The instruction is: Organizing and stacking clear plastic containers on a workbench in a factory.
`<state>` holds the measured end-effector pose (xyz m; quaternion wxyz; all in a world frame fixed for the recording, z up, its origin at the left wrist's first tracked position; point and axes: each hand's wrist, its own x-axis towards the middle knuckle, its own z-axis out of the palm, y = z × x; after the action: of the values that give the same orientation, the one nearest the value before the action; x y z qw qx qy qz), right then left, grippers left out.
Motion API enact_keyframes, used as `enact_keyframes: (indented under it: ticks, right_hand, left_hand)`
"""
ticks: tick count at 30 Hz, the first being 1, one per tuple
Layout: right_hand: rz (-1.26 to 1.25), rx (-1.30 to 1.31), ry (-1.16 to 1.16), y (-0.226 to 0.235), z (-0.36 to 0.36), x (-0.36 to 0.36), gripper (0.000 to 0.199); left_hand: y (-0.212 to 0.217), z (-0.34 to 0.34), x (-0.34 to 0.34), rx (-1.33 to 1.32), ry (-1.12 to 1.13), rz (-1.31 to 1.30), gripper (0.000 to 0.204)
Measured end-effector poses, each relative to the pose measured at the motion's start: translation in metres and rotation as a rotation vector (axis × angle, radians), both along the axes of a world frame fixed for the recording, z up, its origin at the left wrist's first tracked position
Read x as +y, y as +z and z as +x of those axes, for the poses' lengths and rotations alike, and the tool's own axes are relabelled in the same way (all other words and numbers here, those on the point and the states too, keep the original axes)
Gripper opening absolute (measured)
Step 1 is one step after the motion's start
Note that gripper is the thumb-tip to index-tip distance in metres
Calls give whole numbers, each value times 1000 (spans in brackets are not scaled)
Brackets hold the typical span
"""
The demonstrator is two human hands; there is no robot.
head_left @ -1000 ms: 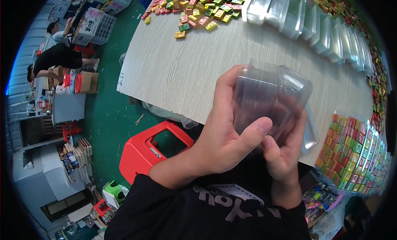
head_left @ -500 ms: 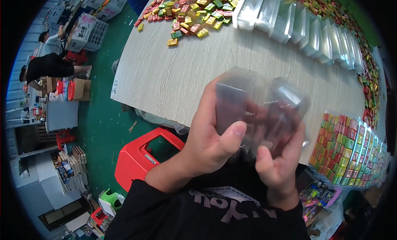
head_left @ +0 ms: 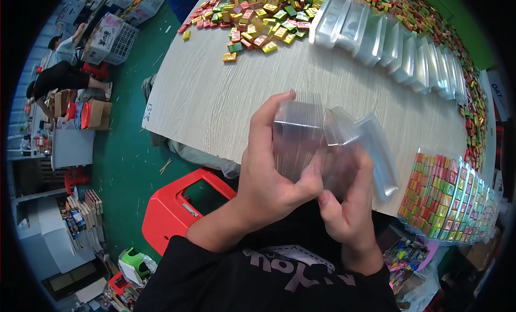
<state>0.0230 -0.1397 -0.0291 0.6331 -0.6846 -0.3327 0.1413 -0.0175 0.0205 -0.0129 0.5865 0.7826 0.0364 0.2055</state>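
My left hand is wrapped round a nested stack of clear plastic boxes, held up over the table's near edge. Its thumb presses the near side of the stack. Close beside it, my right hand grips more clear plastic boxes, which fan out to the right of the stack. Part of this plastic is blurred, and the right fingers show dimly through it. Farther off, a row of clear plastic boxes leans across the table.
Small red, green and yellow wrapped pieces lie heaped at the back. Filled clear packs stand at the right edge. A red stool is at the left on the green floor. Two people work at far left.
The boxes in my right hand have swung outward to the right, apart from the stack in my left hand. My hands have shifted slightly left, and the view has moved a little.
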Motion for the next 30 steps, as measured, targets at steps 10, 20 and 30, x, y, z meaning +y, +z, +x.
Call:
enact_keyframes:
  ticks: [10,20,30]
  right_hand:
    - [-49,-97,-105,-5,-2,9,62]
    - [40,-33,-89,-3,-1,17,71]
    - [45,16,-243,-5,-5,2,59]
  left_hand:
    - [6,0,1,-13,-69,-73,80]
    - [1,-3,0,-30,-36,-315,78]
    - [-7,-1,7,-55,-34,-499,76]
